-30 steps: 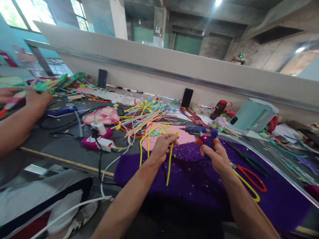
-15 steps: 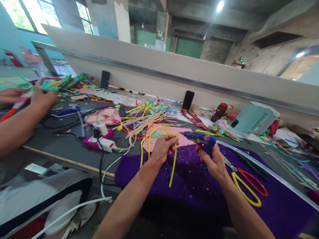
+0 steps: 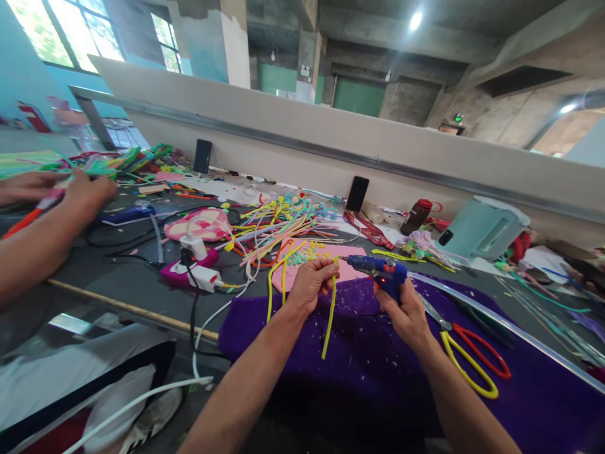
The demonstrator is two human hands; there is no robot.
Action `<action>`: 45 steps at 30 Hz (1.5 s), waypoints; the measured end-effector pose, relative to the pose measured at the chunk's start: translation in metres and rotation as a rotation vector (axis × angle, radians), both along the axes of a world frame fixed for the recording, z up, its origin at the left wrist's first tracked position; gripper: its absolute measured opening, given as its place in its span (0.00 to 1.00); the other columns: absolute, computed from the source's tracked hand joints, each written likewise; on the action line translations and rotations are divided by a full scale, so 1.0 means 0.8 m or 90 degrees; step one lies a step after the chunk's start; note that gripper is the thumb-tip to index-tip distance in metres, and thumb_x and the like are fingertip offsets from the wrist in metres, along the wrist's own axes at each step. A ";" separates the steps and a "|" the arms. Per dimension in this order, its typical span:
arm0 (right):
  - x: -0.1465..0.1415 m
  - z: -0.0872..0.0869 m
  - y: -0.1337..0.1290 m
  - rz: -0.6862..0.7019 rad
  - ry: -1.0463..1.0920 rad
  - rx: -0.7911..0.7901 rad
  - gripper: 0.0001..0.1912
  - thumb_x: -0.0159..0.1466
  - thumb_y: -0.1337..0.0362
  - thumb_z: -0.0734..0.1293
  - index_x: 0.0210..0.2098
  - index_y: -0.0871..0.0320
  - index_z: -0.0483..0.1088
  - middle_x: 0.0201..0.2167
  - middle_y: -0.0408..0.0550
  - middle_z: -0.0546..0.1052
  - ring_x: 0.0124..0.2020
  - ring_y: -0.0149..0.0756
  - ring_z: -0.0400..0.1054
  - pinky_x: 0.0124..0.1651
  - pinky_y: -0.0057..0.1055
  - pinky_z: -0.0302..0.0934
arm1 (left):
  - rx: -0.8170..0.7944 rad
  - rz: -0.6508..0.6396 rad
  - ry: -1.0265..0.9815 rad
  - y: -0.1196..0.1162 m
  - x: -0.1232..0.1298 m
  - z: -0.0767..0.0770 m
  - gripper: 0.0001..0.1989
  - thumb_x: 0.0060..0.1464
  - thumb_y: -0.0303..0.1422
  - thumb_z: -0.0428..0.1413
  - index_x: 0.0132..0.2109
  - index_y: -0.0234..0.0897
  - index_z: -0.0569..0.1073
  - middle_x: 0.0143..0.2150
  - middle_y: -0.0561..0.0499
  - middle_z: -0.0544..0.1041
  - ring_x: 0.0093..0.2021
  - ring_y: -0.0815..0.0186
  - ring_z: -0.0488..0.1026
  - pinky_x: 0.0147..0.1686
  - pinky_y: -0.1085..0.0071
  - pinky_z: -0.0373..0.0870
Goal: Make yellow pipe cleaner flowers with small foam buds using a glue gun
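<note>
Blue glue gun (image 3: 380, 267) over purple cloth's (image 3: 366, 353) far edge, right hand (image 3: 404, 312) curled round it; long axis near level, tip pointing left toward yellow pipe cleaner (image 3: 330, 318) (hanging steeply) pinched in left hand (image 3: 311, 285).

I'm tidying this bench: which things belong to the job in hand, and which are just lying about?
Likely in use:
yellow strip, in the left hand
blue glue gun, in the right hand
pink sheet with small pieces

Apparently lying about:
red-lidded bottle
pale green container
two dark phones

red-capped bottle (image 3: 416, 217) between black phone (image 3: 357, 193) and pale-teal container (image 3: 489, 228)
</note>
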State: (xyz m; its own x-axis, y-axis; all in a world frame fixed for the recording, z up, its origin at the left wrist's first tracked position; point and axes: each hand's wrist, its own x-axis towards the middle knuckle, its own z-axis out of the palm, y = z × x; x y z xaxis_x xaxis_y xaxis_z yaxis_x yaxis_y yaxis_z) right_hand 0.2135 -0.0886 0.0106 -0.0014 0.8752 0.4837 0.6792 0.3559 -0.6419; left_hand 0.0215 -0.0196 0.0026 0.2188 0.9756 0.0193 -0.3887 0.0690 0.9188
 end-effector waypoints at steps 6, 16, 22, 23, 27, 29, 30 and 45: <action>0.000 -0.001 -0.001 0.010 0.004 0.007 0.12 0.59 0.58 0.60 0.39 0.59 0.61 0.24 0.42 0.68 0.24 0.31 0.60 0.28 0.27 0.55 | 0.003 -0.009 0.010 -0.001 0.000 0.001 0.14 0.38 0.39 0.60 0.28 0.32 0.69 0.22 0.53 0.71 0.14 0.79 0.60 0.11 0.83 0.52; 0.003 -0.005 0.002 0.004 -0.063 0.025 0.16 0.59 0.57 0.60 0.43 0.60 0.60 0.22 0.43 0.67 0.23 0.32 0.60 0.26 0.27 0.56 | 0.001 -0.007 0.009 -0.002 -0.001 0.001 0.15 0.38 0.40 0.60 0.30 0.32 0.70 0.23 0.53 0.71 0.14 0.80 0.60 0.11 0.83 0.52; 0.003 -0.007 0.000 0.002 -0.088 0.035 0.17 0.59 0.57 0.59 0.44 0.60 0.59 0.23 0.44 0.68 0.23 0.32 0.60 0.26 0.28 0.55 | -0.001 -0.001 -0.002 -0.002 -0.001 0.004 0.15 0.38 0.39 0.60 0.30 0.32 0.70 0.22 0.54 0.71 0.14 0.80 0.60 0.11 0.82 0.52; 0.003 -0.007 0.000 0.002 -0.091 0.038 0.17 0.59 0.57 0.59 0.44 0.60 0.59 0.23 0.44 0.68 0.22 0.32 0.60 0.26 0.28 0.55 | -0.003 0.000 -0.001 -0.002 -0.001 0.004 0.15 0.38 0.39 0.61 0.30 0.32 0.70 0.22 0.54 0.71 0.14 0.80 0.60 0.11 0.82 0.52; 0.002 -0.006 0.000 -0.004 -0.095 0.036 0.16 0.59 0.58 0.59 0.44 0.60 0.59 0.23 0.44 0.68 0.22 0.33 0.61 0.25 0.28 0.55 | 0.004 0.002 0.002 -0.003 -0.001 0.004 0.15 0.38 0.39 0.60 0.30 0.32 0.71 0.22 0.53 0.72 0.14 0.80 0.60 0.11 0.82 0.52; 0.002 -0.005 0.000 -0.011 -0.093 0.036 0.16 0.59 0.58 0.59 0.44 0.60 0.59 0.23 0.44 0.68 0.23 0.33 0.61 0.25 0.28 0.55 | 0.012 -0.005 0.009 -0.003 0.000 0.003 0.14 0.39 0.39 0.60 0.29 0.32 0.70 0.21 0.53 0.71 0.13 0.80 0.59 0.11 0.82 0.51; 0.002 -0.005 0.000 -0.014 -0.093 0.036 0.16 0.59 0.57 0.59 0.44 0.60 0.59 0.23 0.44 0.68 0.23 0.34 0.61 0.25 0.28 0.55 | 0.015 -0.006 0.015 -0.003 0.000 0.002 0.14 0.39 0.39 0.60 0.29 0.32 0.70 0.21 0.53 0.71 0.13 0.80 0.59 0.11 0.82 0.51; 0.001 -0.002 -0.002 -0.013 -0.136 0.043 0.13 0.60 0.58 0.58 0.40 0.60 0.62 0.23 0.44 0.69 0.23 0.33 0.62 0.26 0.28 0.55 | -0.010 0.003 0.012 -0.004 -0.002 0.005 0.14 0.39 0.38 0.60 0.31 0.33 0.71 0.22 0.54 0.71 0.14 0.80 0.58 0.11 0.83 0.51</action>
